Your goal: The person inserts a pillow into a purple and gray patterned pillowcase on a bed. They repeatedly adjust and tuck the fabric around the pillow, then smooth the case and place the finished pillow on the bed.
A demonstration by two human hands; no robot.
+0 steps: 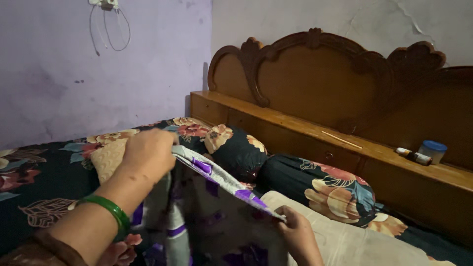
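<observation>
Left hand [148, 153] and right hand [294, 227], both closed, are gripping opposite ends of the open edge of a white pillowcase with purple patches [217, 207], stretching it above a beige pillow [345, 241] on a dark floral-sheeted bed [44, 187].

White, purple-patterned pillowcase [221, 180]; black floral bedsheet [44, 182]; green bangle [111, 209]; lilac wall [74, 74].

I am in a home bedroom: a bed [44, 182] under a dark floral sheet, bolster pillows [315, 184] against its carved wooden headboard [320, 83], lilac painted wall [98, 83] beside the headboard.
</observation>
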